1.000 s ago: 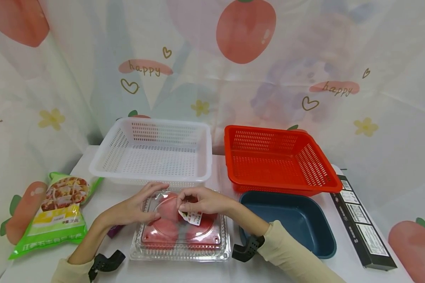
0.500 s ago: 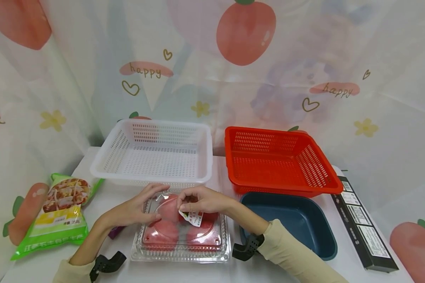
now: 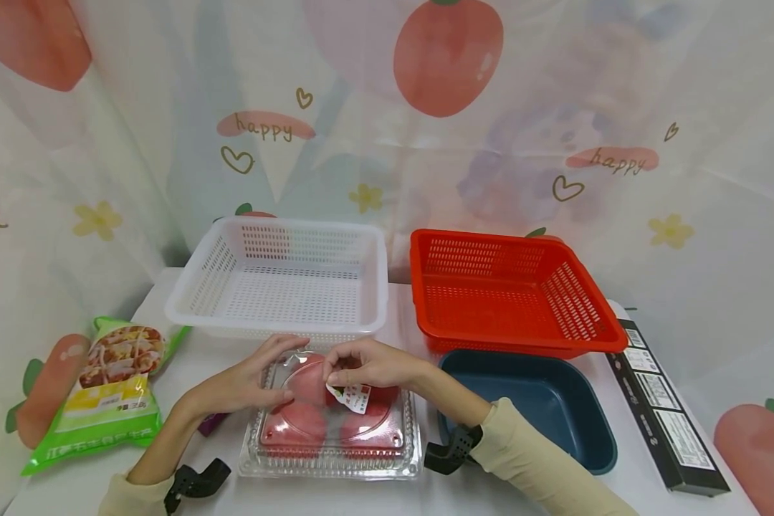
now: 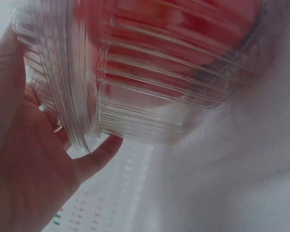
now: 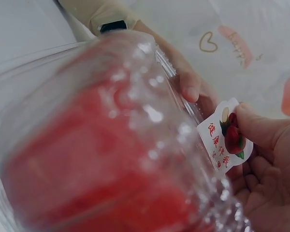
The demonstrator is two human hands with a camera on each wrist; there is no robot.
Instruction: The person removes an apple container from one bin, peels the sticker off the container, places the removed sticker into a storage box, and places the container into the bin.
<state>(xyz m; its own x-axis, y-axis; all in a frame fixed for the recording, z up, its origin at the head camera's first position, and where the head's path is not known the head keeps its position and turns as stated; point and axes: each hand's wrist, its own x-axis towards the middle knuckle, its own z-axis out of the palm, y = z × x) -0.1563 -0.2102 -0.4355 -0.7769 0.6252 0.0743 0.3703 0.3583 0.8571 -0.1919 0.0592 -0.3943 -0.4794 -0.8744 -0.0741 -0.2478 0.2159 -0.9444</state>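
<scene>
The head view looks from above the near side of a clear, ribbed plastic clamshell box (image 3: 329, 467) of red contents, facing forward and down. It stands far enough back to include the white slotted plastic basket (image 3: 277, 322) beyond the box and the printed pale fabric curtain (image 3: 361, 72) behind everything.

The left wrist view sits low and very close on the box's left, rolled sideways, facing along its ribbed wall past the left fingers (image 4: 102, 153) to that basket.

The right wrist view, also rolled, crosses from the box's right, so close that its wall blurs; the right fingers (image 5: 258, 128) and white paper label (image 5: 224, 137) show sharper. It shares label and curtain with the head view, and box and left fingers with the left wrist view.
</scene>
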